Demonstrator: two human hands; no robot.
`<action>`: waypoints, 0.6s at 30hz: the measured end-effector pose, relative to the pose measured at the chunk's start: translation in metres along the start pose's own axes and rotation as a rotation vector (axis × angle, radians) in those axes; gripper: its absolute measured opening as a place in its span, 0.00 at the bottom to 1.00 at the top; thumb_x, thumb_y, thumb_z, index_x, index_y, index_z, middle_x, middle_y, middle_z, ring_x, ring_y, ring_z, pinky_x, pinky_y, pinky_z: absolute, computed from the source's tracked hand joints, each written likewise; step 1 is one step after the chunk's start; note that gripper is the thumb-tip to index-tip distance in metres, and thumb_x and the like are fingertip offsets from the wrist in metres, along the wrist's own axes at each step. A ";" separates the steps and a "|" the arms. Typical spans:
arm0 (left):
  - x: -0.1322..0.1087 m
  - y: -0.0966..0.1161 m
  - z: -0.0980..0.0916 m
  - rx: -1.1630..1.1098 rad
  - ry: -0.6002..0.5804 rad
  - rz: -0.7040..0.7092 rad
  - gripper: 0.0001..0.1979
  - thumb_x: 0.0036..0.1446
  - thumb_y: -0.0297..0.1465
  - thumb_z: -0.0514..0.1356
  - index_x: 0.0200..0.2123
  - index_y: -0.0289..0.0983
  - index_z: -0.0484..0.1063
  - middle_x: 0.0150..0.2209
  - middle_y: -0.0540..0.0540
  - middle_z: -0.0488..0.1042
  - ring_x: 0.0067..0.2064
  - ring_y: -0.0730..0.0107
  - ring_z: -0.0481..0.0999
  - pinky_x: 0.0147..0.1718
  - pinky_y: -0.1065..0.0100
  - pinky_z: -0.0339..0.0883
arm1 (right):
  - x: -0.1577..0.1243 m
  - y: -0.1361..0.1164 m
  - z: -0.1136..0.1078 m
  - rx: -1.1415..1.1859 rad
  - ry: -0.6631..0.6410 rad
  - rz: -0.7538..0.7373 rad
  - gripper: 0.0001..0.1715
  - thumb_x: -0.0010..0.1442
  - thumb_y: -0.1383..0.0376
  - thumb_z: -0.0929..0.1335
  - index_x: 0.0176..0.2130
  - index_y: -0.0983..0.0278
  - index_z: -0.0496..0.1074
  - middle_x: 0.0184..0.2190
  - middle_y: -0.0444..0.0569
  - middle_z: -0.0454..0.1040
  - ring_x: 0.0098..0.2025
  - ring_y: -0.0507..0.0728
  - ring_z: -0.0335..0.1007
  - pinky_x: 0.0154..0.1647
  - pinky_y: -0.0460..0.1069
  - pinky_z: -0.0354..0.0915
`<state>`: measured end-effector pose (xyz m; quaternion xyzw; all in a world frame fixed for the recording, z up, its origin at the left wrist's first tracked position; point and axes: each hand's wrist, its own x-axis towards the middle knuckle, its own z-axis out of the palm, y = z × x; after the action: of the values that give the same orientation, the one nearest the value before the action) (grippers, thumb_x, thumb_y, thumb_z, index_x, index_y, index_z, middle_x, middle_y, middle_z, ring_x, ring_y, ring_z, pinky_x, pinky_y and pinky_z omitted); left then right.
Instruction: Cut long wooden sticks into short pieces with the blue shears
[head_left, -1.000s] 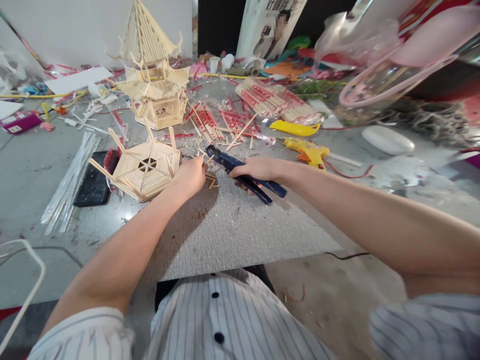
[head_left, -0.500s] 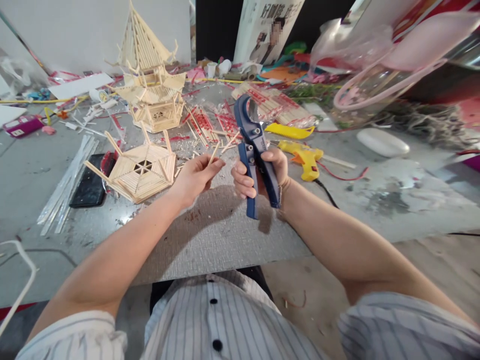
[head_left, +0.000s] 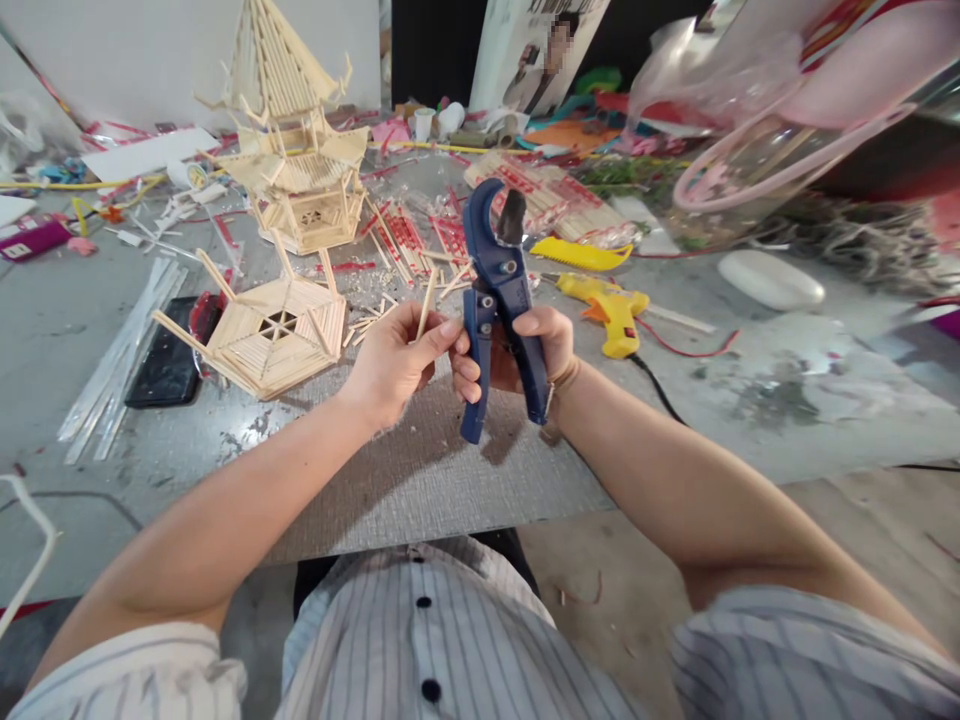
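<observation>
Both hands have come closer together since half a second ago, and the blue cutter (head_left: 499, 290) now stands upright where a second ago it lay low over the counter (head_left: 45, 300). The right hand (head_left: 525, 350) is wrapped around the cutter's two blue handles, which are spread apart. The tool's head points up and away from the person, with its curved hook and dark blade standing open. The left hand (head_left: 397, 355) pinches a thin wooden stick (head_left: 427, 305) between thumb and fingers. The stick points upward, just beside the cutter's handles, and the fingertips of the two hands nearly touch. Both hands are raised above a grey textured mat (head_left: 442, 470).

To the left of the hands a flat hexagonal roof piece (head_left: 274, 330) made of sticks lies beside a black phone (head_left: 165, 365). Behind it stands a tall stick-built pagoda model (head_left: 296, 150). A yellow glue gun (head_left: 611, 310) lies to the right of the cutter, and packs of sticks (head_left: 540, 200) lie farther back among scattered scraps.
</observation>
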<state>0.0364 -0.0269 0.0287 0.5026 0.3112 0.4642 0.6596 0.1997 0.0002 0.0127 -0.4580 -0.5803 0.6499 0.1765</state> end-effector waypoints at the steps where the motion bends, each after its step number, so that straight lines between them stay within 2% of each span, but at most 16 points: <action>1: 0.000 0.000 0.000 0.018 -0.002 0.006 0.14 0.51 0.37 0.61 0.27 0.36 0.58 0.22 0.53 0.70 0.19 0.76 0.73 0.14 0.77 0.60 | 0.001 0.001 0.000 0.011 -0.008 -0.023 0.41 0.47 0.45 0.42 0.37 0.67 0.64 0.25 0.55 0.67 0.31 0.58 0.67 0.36 0.56 0.65; 6: -0.002 -0.001 0.003 0.101 0.045 0.037 0.11 0.55 0.34 0.57 0.27 0.37 0.57 0.22 0.53 0.69 0.19 0.79 0.71 0.16 0.76 0.59 | 0.002 0.004 -0.001 0.025 -0.112 -0.022 0.39 0.47 0.44 0.42 0.32 0.65 0.63 0.24 0.55 0.67 0.32 0.60 0.68 0.36 0.58 0.65; 8: -0.001 -0.004 0.001 0.178 0.092 0.035 0.09 0.56 0.33 0.56 0.27 0.37 0.58 0.19 0.55 0.65 0.18 0.80 0.67 0.16 0.75 0.58 | 0.000 0.003 -0.001 0.048 -0.081 -0.004 0.36 0.50 0.48 0.41 0.30 0.64 0.62 0.22 0.54 0.66 0.33 0.60 0.68 0.36 0.57 0.65; 10: 0.002 -0.008 -0.004 0.320 0.176 0.042 0.08 0.55 0.32 0.56 0.27 0.37 0.60 0.17 0.56 0.61 0.18 0.81 0.64 0.18 0.75 0.57 | -0.003 0.001 -0.002 0.095 0.007 -0.006 0.31 0.52 0.54 0.40 0.29 0.64 0.60 0.19 0.52 0.63 0.31 0.59 0.68 0.36 0.56 0.65; 12: 0.005 -0.010 -0.010 0.479 0.260 0.068 0.05 0.53 0.28 0.57 0.27 0.37 0.62 0.19 0.55 0.62 0.20 0.82 0.63 0.20 0.75 0.56 | -0.005 0.000 -0.003 0.150 0.057 -0.030 0.26 0.53 0.58 0.40 0.28 0.63 0.57 0.17 0.47 0.60 0.27 0.56 0.67 0.35 0.55 0.64; 13: 0.006 -0.010 -0.012 0.537 0.289 0.082 0.04 0.52 0.26 0.57 0.27 0.36 0.63 0.21 0.55 0.64 0.21 0.83 0.62 0.20 0.75 0.56 | -0.004 0.001 -0.003 0.181 0.041 -0.055 0.24 0.53 0.59 0.41 0.28 0.62 0.56 0.17 0.45 0.59 0.25 0.55 0.66 0.34 0.55 0.64; 16: 0.007 -0.008 -0.016 0.537 0.312 0.119 0.03 0.51 0.25 0.57 0.30 0.36 0.64 0.26 0.54 0.67 0.21 0.84 0.61 0.19 0.76 0.55 | 0.001 0.006 -0.005 0.344 -0.195 -0.275 0.20 0.49 0.50 0.49 0.29 0.61 0.54 0.16 0.40 0.59 0.18 0.52 0.62 0.29 0.52 0.64; 18: 0.006 -0.006 -0.014 0.420 0.259 0.136 0.04 0.52 0.29 0.58 0.29 0.36 0.64 0.26 0.53 0.67 0.20 0.84 0.61 0.18 0.76 0.55 | 0.007 0.011 -0.004 0.482 -0.389 -0.436 0.21 0.45 0.48 0.56 0.30 0.62 0.56 0.18 0.41 0.62 0.18 0.53 0.63 0.27 0.52 0.64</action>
<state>0.0278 -0.0164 0.0193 0.5848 0.4480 0.4933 0.4626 0.2027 0.0053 0.0007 -0.1371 -0.5172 0.7899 0.2996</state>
